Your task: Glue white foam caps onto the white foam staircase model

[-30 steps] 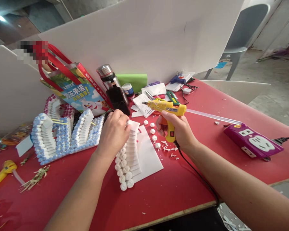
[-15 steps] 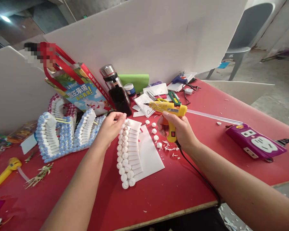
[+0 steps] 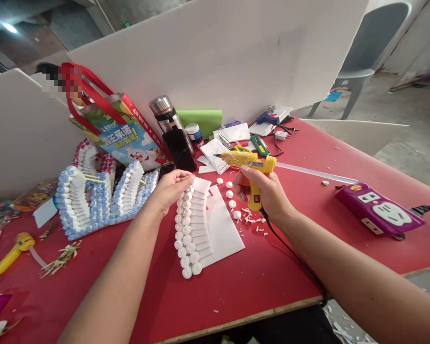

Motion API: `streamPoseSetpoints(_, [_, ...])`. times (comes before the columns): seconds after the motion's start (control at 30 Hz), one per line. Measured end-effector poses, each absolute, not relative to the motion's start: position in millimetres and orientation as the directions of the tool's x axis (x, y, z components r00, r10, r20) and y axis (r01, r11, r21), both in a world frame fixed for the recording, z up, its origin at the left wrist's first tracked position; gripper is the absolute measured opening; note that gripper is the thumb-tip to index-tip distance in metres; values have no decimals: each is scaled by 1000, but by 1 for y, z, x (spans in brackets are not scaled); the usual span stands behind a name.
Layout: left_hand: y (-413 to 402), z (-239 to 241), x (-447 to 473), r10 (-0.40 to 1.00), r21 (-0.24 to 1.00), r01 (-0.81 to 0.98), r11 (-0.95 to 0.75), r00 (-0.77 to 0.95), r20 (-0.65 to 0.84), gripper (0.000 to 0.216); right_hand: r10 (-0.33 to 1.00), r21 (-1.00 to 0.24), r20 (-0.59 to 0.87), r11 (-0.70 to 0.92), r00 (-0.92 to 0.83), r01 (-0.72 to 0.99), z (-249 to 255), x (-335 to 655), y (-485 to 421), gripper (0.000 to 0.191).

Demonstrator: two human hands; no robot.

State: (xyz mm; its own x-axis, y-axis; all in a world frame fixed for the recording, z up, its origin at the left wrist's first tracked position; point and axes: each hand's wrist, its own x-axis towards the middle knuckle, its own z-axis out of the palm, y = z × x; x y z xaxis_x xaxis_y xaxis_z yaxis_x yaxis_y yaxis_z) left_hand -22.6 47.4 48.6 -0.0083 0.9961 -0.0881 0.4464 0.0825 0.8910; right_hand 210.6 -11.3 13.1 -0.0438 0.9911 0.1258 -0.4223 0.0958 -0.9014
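My right hand is wrapped round the handle of a yellow hot glue gun, its nozzle pointing left and a clear glue stick sticking out of its back. At the far end of a curved, stepped white piece is my left hand, fingers pinched together against the end rosettes; whatever is between the fingertips is hidden. Two columns of white rosettes edge that piece's left side. It rests partly on a white sheet. Several loose white rosettes lie between the sheet and the glue gun.
A purple power strip lies right on the red table. Behind are a steel flask, a phone and a green cutter. Left stand a blue-and-white rosette model, a printed bag and another yellow glue gun.
My left hand has shifted slightly right and nearer, so its fingertips now cover the far end rosettes. The glue gun in my right hand has barely moved.
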Motion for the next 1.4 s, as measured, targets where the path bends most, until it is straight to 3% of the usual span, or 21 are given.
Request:
streamPoseSetpoints(0.6, [47,47,-25,988,895,430,119,42,-151,49,990,-907,129,95,-55,-410,14,211,-11,35])
streamPoseSetpoints(1.4, [40,37,-32,963,966,180,184,166,-214,53,998,-913,26,-1,-60,-408,4,210,-8,34])
